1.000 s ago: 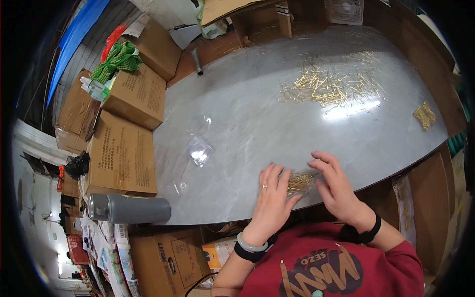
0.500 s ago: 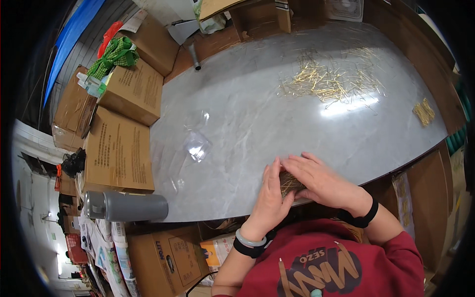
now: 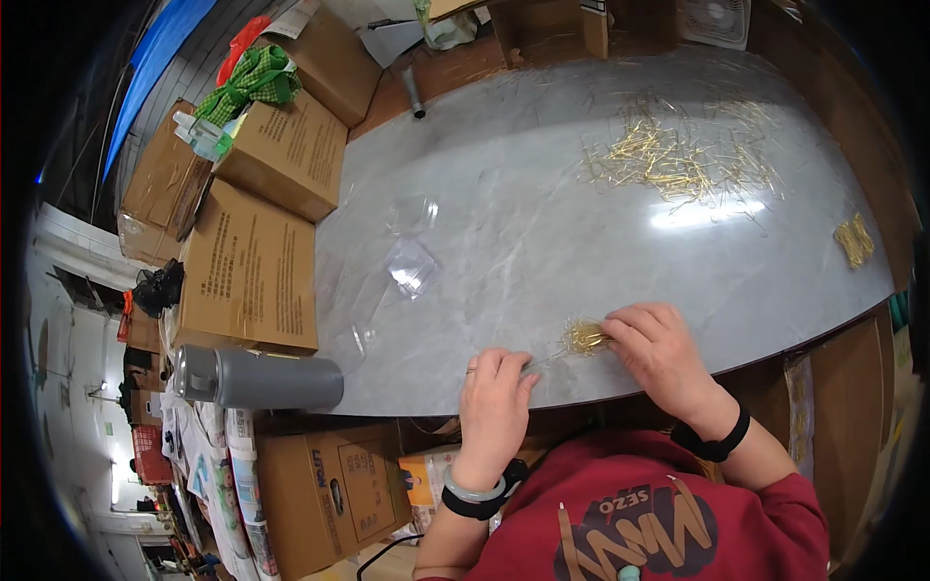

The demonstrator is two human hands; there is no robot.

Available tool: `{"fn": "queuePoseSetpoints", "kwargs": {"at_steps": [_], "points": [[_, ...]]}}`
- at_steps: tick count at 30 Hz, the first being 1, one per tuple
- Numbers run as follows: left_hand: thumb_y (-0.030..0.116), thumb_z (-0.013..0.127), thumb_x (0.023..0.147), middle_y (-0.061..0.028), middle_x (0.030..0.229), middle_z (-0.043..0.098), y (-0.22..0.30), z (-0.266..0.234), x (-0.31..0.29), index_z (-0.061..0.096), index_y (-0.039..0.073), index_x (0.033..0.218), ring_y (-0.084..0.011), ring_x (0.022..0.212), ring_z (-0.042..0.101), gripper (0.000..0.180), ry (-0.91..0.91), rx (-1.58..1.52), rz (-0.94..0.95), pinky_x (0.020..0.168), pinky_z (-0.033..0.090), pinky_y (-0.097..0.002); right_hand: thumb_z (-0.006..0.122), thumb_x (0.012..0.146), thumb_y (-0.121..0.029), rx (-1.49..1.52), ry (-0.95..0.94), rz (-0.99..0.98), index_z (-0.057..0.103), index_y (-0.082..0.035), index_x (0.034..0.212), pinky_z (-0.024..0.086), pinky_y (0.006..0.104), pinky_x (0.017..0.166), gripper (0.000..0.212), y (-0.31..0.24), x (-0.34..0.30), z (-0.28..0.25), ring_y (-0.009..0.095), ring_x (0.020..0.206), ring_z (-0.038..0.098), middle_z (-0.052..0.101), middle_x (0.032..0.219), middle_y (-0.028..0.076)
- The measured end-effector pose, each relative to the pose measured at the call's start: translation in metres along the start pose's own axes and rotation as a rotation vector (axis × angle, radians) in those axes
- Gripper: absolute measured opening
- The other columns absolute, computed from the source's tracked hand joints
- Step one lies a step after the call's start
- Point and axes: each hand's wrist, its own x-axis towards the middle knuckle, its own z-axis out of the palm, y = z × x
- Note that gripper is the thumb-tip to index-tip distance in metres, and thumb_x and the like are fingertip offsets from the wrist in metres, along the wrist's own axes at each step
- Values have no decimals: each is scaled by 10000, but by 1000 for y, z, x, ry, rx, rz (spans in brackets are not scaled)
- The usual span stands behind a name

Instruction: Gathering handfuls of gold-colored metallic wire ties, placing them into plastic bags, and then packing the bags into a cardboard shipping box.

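My right hand (image 3: 664, 358) grips a small bundle of thin gold wire pieces (image 3: 585, 337) low over the grey marbled table, their ends fanned out toward the left. My left hand (image 3: 494, 402) is closed just left of the bundle, thumb and fingers pinched together. From its fingertips a faint thin wire piece (image 3: 548, 360) runs toward the bundle; its held end is hidden. Farther off lies a loose, tangled pile of gold wire pieces (image 3: 668, 160). A separate neat gold bundle (image 3: 854, 242) rests near the table's right edge.
Clear plastic pieces (image 3: 412, 269) lie left of centre on the table (image 3: 484, 223). A grey bottle (image 3: 276, 380) lies at the near left edge, beside stacked cardboard boxes (image 3: 250, 271). A grey tube (image 3: 414, 92) and a white fan (image 3: 715, 21) are at the back.
My hands were cupped together around the bundle. Now they have parted: the right keeps the bundle, and the left has moved left and nearer, pinching. The whole view has shifted slightly.
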Motion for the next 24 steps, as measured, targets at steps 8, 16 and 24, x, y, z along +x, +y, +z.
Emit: {"fn": "queuePoseSetpoints", "kwargs": {"at_steps": [8, 16, 24], "points": [[-15, 651, 880, -165, 914, 620, -1, 17, 18, 649, 0, 964, -381, 890, 609, 85, 27, -74, 102, 796, 489, -443, 643, 839, -83, -24, 7, 5, 649, -63, 1112, 462, 392, 939, 274, -1, 1, 0, 253, 1072, 614, 660, 1122, 55], [-31, 559, 927, -291, 1432, 464, 11, 14, -15, 444, -96, 1409, -447, 1351, 436, 500, -10, -29, 49, 1134, 342, -510, 632, 841, -71, 12, -7, 10, 651, -47, 1119, 465, 397, 943, 280, 1, 1, -2, 261, 1081, 608, 656, 1131, 65], [18, 537, 966, -288, 1559, 368, 12, 18, -3, 355, -81, 1511, -438, 1472, 327, 583, -82, 163, -6, 1207, 195, -601, 658, 856, -79, 7, -8, 12, 651, -56, 1136, 465, 403, 953, 281, 1, 0, -2, 271, 1086, 598, 652, 1153, 69]]}}
